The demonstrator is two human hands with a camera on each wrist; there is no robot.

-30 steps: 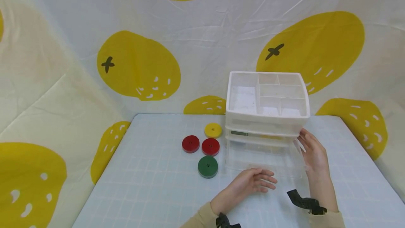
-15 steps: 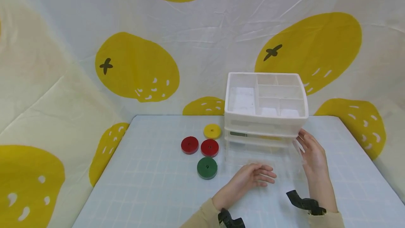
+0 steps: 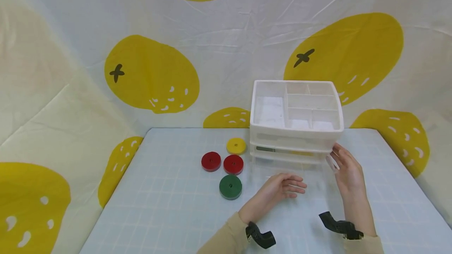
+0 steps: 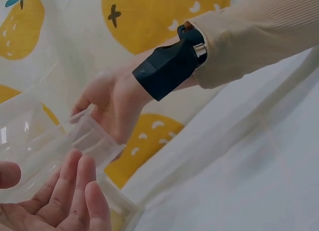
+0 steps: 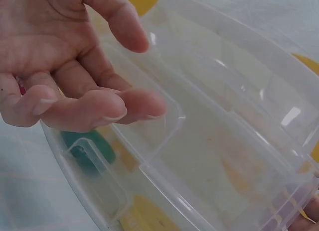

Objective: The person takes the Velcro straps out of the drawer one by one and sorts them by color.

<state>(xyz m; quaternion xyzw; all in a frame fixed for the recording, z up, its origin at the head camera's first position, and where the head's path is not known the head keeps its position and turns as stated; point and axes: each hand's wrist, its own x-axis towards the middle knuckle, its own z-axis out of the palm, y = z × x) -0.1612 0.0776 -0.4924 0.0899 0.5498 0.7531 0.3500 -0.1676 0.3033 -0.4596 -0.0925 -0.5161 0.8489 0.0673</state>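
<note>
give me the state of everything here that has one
Clear drawer, partly pulled out
Top tray, uncovered
Yellow disc, lying flat
Left red disc, lying flat
Right red disc, lying flat
Green disc, lying flat
Left hand, fingers relaxed
Right hand, fingers loosely bent

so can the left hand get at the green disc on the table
Probably yes: in the head view the left hand is close to the green disc, with only tabletop between, though its fingers point away.

The 2 sleeves (image 3: 226, 235) are beige, 1 showing fine ribbing, and the 2 wrist pieces (image 3: 260, 236) are black, 1 with a silvery part (image 4: 200, 50).
</note>
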